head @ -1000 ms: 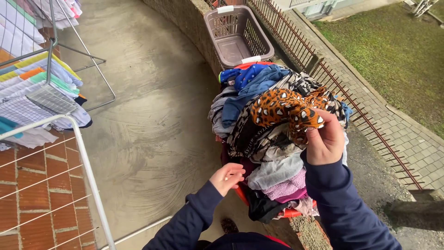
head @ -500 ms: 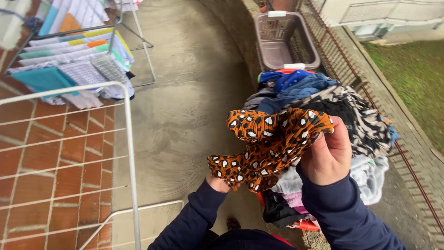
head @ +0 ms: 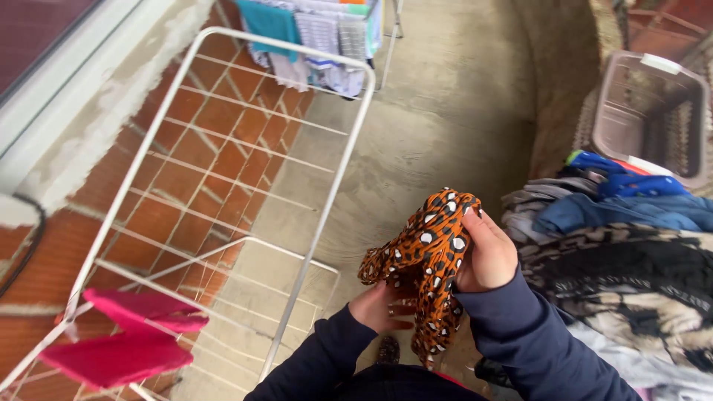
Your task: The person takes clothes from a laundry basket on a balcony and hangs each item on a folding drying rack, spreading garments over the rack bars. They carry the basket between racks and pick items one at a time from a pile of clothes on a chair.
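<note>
Head view: the right hand (head: 486, 256) pinches the upper edge of an orange spotted cloth (head: 431, 256), its grip pressed together on the fabric so the rest hangs free, held up in front of the body. The left hand (head: 382, 308) cups the lower folds from beneath, fingers loosely curled on the cloth, steadying it. A white drying rack (head: 297, 245) stands just to the left with pink items (head: 130, 334) draped on it; a heaped laundry pile (head: 624, 252) lies to the right, with a grey basket (head: 650, 111) beyond

Soft, even daylight (no hard shadows); edges slightly blurred.
</note>
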